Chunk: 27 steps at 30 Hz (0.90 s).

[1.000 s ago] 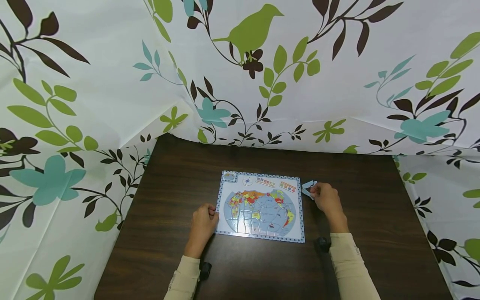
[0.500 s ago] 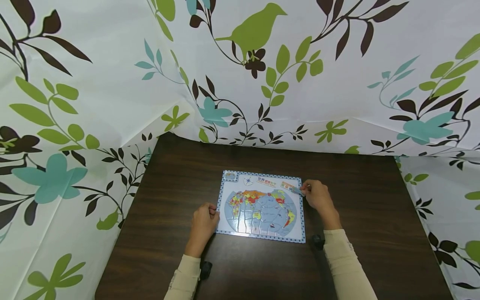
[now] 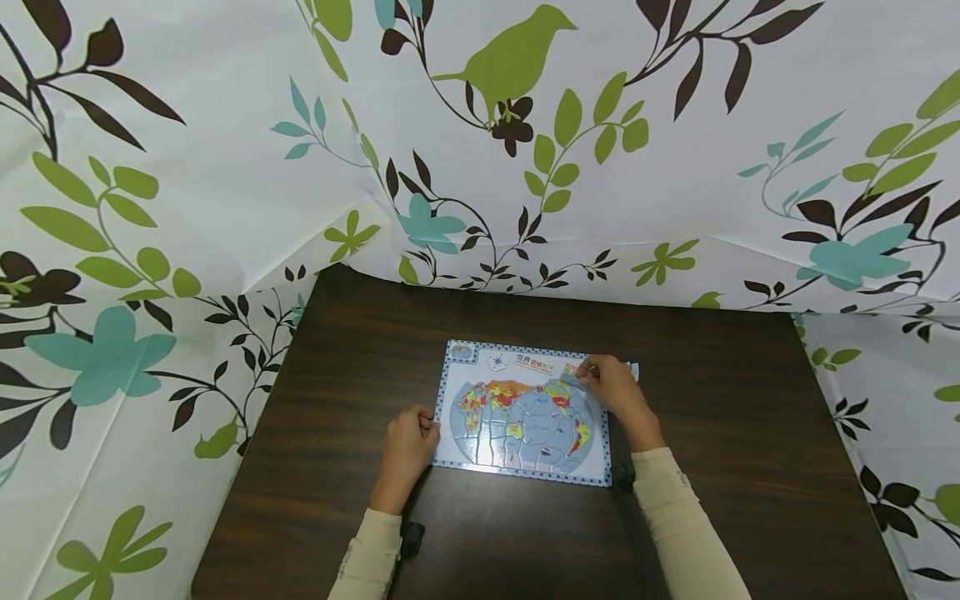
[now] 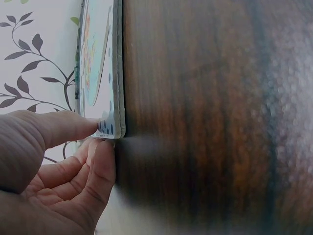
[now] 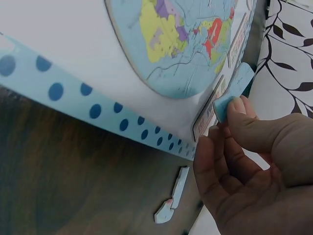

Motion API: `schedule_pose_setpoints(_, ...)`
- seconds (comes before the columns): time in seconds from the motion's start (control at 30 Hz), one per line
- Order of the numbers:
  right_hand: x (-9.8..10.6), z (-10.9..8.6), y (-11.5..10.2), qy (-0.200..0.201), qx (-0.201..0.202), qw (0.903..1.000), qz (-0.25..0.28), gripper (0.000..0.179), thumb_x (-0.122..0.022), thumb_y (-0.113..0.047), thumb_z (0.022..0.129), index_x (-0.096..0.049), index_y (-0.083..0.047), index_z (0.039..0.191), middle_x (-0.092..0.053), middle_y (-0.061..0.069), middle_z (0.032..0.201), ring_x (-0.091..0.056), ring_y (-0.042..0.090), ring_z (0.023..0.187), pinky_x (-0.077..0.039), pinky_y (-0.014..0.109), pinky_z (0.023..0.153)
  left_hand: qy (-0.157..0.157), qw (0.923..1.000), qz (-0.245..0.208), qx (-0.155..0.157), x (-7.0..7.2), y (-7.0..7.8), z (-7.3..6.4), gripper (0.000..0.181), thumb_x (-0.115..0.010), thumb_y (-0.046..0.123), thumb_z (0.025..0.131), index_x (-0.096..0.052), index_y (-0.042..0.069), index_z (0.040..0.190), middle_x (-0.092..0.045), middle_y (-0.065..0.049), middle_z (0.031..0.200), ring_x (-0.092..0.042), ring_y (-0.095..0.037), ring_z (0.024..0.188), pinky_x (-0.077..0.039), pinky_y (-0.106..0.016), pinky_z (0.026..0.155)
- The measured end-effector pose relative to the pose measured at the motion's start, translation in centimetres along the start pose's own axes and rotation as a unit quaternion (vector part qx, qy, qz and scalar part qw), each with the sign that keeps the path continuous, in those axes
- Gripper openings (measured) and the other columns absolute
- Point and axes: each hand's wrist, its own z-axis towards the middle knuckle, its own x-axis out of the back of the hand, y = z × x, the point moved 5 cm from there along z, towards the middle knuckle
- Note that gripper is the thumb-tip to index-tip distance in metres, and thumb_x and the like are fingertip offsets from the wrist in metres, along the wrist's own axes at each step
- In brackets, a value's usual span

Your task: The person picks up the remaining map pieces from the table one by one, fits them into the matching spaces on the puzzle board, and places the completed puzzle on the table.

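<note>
A world map jigsaw puzzle board [image 3: 453, 456] with a dotted blue border lies on the dark table. My left hand [image 3: 408, 437] is at its left edge; in the left wrist view the thumb [image 4: 73, 128] presses the board's corner from above while curled fingers [image 4: 100, 166] sit against the edge. Over the upper right of the board, my right hand [image 3: 617, 393] pinches a light blue puzzle piece [image 5: 242, 81] between thumb and fingers. The piece is close above the map's top edge, partly hidden by the fingers in the head view.
Two small loose puzzle pieces [image 5: 165, 213] lie on the table [image 3: 720, 433] past the board's right edge, partly behind the right hand in the head view. A white sheet [image 3: 480, 167] printed with leaves and a bird hangs behind and beside the table.
My right hand has carried the puzzle piece leftward from beside the board to over its upper right part. The loose pieces show behind it now. My left hand stays at the edge.
</note>
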Motion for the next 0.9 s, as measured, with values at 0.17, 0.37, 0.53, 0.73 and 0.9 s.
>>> schedule_pose_setpoints(0.17, -0.2, 0.4, -0.7, -0.007, 0.013, 0.9999, 0.001, 0.01, -0.065, -0.008, 0.106, -0.074, -0.005, 0.109, -0.071, 0.019, 0.112, -0.062, 0.031, 0.099, -0.052, 0.043, 0.085, 0.003, 1.0, 0.0, -0.002, 0.0, -0.2, 0.0, 0.013, -0.079, 0.002, 0.09, -0.072, -0.003, 0.1, -0.072, -0.013, 0.088, -0.068, -0.022, 0.077, -0.058, -0.04, 0.07)
schedule_pose_setpoints(0.37, -0.4, 0.8, -1.4, -0.021, 0.027, 0.9994, 0.008, 0.01, -0.066, -0.008, 0.105, -0.076, -0.005, 0.108, -0.073, 0.022, 0.119, -0.066, 0.033, 0.103, -0.055, 0.045, 0.085, 0.004, 1.0, 0.001, 0.003, 0.0, -0.2, 0.0, 0.014, -0.078, 0.002, 0.09, -0.072, -0.003, 0.101, -0.072, -0.013, 0.088, -0.068, -0.022, 0.077, -0.058, -0.039, 0.07)
schedule_pose_setpoints(0.53, -0.8, 1.2, -1.6, -0.042, 0.021, 0.9989, 0.008, 0.01, -0.066, -0.01, 0.106, -0.076, -0.007, 0.108, -0.074, 0.02, 0.119, -0.066, 0.032, 0.104, -0.054, 0.045, 0.087, -0.001, 1.0, -0.001, 0.007, 0.0, -0.2, 0.0, 0.015, -0.079, 0.003, 0.09, -0.071, -0.003, 0.102, -0.071, -0.014, 0.089, -0.067, -0.022, 0.078, -0.058, -0.039, 0.071)
schedule_pose_setpoints(0.73, -1.3, 1.7, -2.4, -0.055, 0.025, 0.9982, 0.008, 0.01, -0.067, -0.011, 0.105, -0.076, -0.008, 0.108, -0.074, 0.019, 0.118, -0.066, 0.031, 0.103, -0.053, 0.045, 0.087, 0.003, 1.0, 0.0, 0.003, 0.0, -0.2, 0.0, 0.015, -0.08, 0.003, 0.09, -0.071, -0.003, 0.101, -0.071, -0.014, 0.089, -0.067, -0.021, 0.077, -0.058, -0.038, 0.07)
schedule_pose_setpoints(0.9, -2.0, 2.1, -3.2, -0.054, 0.033, 0.998, 0.009, 0.009, -0.068, -0.012, 0.105, -0.076, -0.009, 0.105, -0.074, 0.019, 0.118, -0.067, 0.032, 0.106, -0.053, 0.049, 0.093, 0.008, 1.0, 0.002, 0.0, 0.1, -0.1, 0.0, 0.014, -0.08, 0.003, 0.09, -0.072, -0.002, 0.1, -0.071, -0.013, 0.088, -0.067, -0.021, 0.076, -0.057, -0.037, 0.069)
